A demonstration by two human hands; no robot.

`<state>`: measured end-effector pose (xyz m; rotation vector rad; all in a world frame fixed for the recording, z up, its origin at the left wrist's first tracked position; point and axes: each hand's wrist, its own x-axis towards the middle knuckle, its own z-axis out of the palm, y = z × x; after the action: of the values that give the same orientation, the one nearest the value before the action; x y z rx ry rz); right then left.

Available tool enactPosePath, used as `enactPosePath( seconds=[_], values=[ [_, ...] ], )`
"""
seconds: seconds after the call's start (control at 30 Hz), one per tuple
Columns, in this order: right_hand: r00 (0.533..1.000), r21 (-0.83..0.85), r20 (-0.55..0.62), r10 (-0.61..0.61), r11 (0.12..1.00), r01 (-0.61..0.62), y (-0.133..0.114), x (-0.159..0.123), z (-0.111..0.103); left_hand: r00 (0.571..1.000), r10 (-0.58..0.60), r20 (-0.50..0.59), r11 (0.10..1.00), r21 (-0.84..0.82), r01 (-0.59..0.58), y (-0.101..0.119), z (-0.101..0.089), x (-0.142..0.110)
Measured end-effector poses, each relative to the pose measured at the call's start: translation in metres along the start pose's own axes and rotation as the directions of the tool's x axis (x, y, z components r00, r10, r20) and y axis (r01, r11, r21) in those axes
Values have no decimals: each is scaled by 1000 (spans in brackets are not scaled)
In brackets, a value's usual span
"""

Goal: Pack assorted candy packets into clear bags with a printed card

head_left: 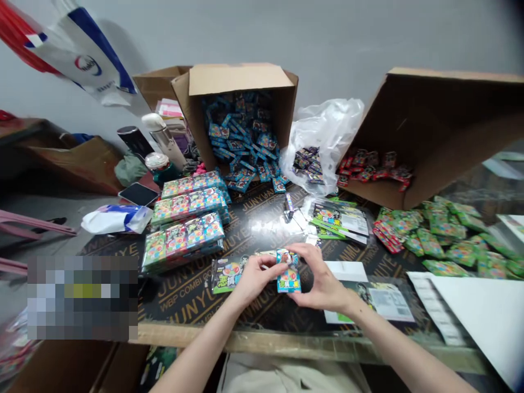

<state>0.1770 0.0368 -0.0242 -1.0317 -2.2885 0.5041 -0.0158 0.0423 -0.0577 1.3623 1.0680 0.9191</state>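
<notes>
Both my hands hold a small blue printed packet (289, 281) upright above the black table. My left hand (257, 277) pinches its left side, the thumb lying over its front. My right hand (323, 281) spans the right side, fingertips at the top edge and thumb at the bottom corner. A printed card in clear wrapping (225, 275) lies partly behind my left wrist. Under and beside my right forearm are more printed sleeves (388, 300). Beyond my hands, a stack of printed sleeves (339, 221) lies near a small purple packet (289, 206).
A cardboard box (243, 82) spills blue packets (245, 147). Purple packets fill a clear plastic bag (327, 125). Red packets (368, 166) lie in another box (434, 120). Green packets (446, 234) are heaped right; wrapped multi-colour bundles (184, 234) stand left, near a phone (139, 193).
</notes>
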Motion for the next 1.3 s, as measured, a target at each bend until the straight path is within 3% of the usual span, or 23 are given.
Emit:
enactPosePath(
  seconds=[0.03,0.1,0.2,0.33,0.5,0.63,0.73,0.77,0.87,0.93,1.0,1.1,1.2,1.3],
  values=[
    [999,-44,-51,20,999,-22,4,-3,-2,995,96,-12,978,186,-92,-3,-4,-1],
    [990,-137,-131,60,988,-78,16,-11,-3,972,235,27,821,530,-213,-12,-13,-2],
    [982,-237,-168,91,963,-129,34,-22,-2,958,241,154,602,751,-272,-26,-24,-4],
    [993,-201,-74,89,974,-102,42,-30,4,945,286,156,596,744,-303,-28,-23,-11],
    [997,-83,68,20,996,-15,30,-32,8,925,308,223,602,706,-371,-15,-14,-19],
    [994,-103,-95,54,993,-64,14,-35,11,942,316,114,652,695,-303,-12,-13,-20],
    [999,-61,-17,48,997,-49,13,-35,10,951,301,74,686,676,-270,-13,-12,-19],
    [998,-82,-25,60,995,-62,17,-34,8,952,299,70,689,674,-267,-13,-11,-19],
    [959,-235,-207,192,942,-240,46,-26,2,953,300,50,689,679,-253,-15,-8,-18],
    [940,-279,-225,258,907,-316,66,-22,-4,952,304,48,677,691,-251,-17,-8,-16],
    [955,-260,-173,243,924,-282,73,-20,-7,948,315,47,649,718,-252,-19,-8,-13],
    [979,-223,-143,142,960,-172,58,-22,-9,944,329,39,610,754,-244,-21,-8,-9],
    [998,-198,24,64,978,-58,35,-24,-10,935,344,88,586,758,-287,-19,-6,-6],
    [985,-57,175,4,998,7,29,-25,-12,923,343,176,582,732,-355,-16,-2,-6]
  ],
)
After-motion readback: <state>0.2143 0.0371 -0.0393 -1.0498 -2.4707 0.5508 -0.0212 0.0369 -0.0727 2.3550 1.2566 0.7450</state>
